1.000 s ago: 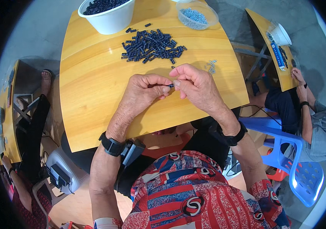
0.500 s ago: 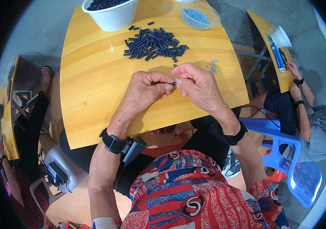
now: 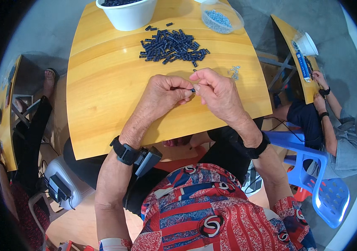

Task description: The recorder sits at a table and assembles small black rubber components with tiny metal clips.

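Both hands have barely shifted from a second ago: they remain together over the middle of the yellow bench (image 3: 103, 104), and only the fingertips have closed in a little. The left hand (image 3: 161, 94) pinches a small dark piece (image 3: 192, 90) between thumb and forefinger, and the right hand (image 3: 218, 92) meets it there, its grip pressed onto the same piece or onto something tiny set against it; which of the two I cannot tell. Held chest-high and close below the face, the piece sits where both hands can steady each other, probably for fine fitting.

Just beyond the hands lies a heap of dark blue pieces (image 3: 172, 47), within easy reach. Past the heap, to its left, a white bowl (image 3: 128, 14) holds more dark pieces; to its right, a clear tub (image 3: 221, 17) holds small pale metal parts. A few such metal bits (image 3: 234, 72) lie right of the hands. No package or label shows on the bench. Far right of the heap, another person's hands work at a second bench (image 3: 289, 37).
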Demonstrator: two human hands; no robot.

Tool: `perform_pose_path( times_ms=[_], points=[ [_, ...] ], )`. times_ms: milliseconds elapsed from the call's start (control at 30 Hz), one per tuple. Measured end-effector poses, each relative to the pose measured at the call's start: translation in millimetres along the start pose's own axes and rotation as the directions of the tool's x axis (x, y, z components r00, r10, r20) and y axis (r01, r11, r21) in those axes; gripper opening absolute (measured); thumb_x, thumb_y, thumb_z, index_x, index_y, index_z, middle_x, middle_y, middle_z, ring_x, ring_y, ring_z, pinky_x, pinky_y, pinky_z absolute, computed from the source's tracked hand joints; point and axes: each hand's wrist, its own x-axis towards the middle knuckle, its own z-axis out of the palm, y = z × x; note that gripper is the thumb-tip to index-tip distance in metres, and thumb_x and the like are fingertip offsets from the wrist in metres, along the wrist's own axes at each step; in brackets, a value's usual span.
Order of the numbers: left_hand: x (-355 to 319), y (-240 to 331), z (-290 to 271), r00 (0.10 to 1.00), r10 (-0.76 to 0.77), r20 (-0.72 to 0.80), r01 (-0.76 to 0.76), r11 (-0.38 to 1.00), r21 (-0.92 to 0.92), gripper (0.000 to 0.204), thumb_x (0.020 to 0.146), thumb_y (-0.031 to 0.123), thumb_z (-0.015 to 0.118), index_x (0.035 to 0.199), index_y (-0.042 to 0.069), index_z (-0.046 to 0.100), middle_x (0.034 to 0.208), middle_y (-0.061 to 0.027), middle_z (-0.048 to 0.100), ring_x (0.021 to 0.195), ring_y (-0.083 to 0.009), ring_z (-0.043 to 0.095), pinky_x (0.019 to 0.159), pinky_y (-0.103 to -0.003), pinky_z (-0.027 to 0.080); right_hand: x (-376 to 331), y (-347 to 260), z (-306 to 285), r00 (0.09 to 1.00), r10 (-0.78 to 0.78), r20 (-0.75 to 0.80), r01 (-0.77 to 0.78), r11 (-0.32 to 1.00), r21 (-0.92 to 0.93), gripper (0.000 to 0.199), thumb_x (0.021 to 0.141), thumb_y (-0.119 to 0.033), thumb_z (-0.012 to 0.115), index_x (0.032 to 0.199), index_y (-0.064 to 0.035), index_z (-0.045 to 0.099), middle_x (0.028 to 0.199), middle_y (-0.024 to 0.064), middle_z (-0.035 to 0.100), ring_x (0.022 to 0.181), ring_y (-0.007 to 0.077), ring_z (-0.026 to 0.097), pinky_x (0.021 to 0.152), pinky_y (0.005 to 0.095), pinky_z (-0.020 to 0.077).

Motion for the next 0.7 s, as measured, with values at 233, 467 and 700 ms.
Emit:
perform_pose_path(
  times_ms=[233,467,700],
  points=[
    [1.0,-0.5,-1.5,1.0,0.003,0.007,-0.003,1.0,-0.015,0.01,0.085,0.002,0.065,0.091,-0.005,0.07,0.07,-0.0044,0.064,0.063,-0.0079,0.057,0.058,-0.022,0.049,0.6,-0.5,7.5,0.993,-0.108,-0.047,0.101,0.987,-0.127,0.014,0.084,-0.005,0.055,0.096,-0.0034,0.06,0.073,0.0176,0.065,0.069,0.0325,0.066,0.061,0.0395,0.051],
    [1.5,1.9,-2.9,1.0,0.009,-0.015,-0.01,0.997,-0.08,0.01,0.087,0.004,0.065,0.092,-0.004,0.069,0.074,-0.0052,0.066,0.064,-0.008,0.058,0.06,-0.021,0.05,4.0,1.3,5.8,0.999,0.043,0.006,-0.044,0.99,0.131,0.013,0.089,-0.009,0.056,0.098,-0.0005,0.06,0.075,0.0115,0.066,0.062,0.0201,0.064,0.057,0.0308,0.0501],
    [2.9,1.0,-7.3,0.998,-0.027,-0.056,0.019,0.991,-0.134,0.011,0.088,0.004,0.063,0.095,-0.005,0.067,0.077,-0.0067,0.067,0.065,-0.0091,0.06,0.061,-0.022,0.051,-7.0,-0.6,3.0,0.989,0.046,-0.14,-0.015,0.977,0.214,0.011,0.089,-0.006,0.059,0.096,0.0011,0.063,0.076,0.007,0.064,0.059,0.0122,0.06,0.055,0.0244,0.0476]
  ],
)
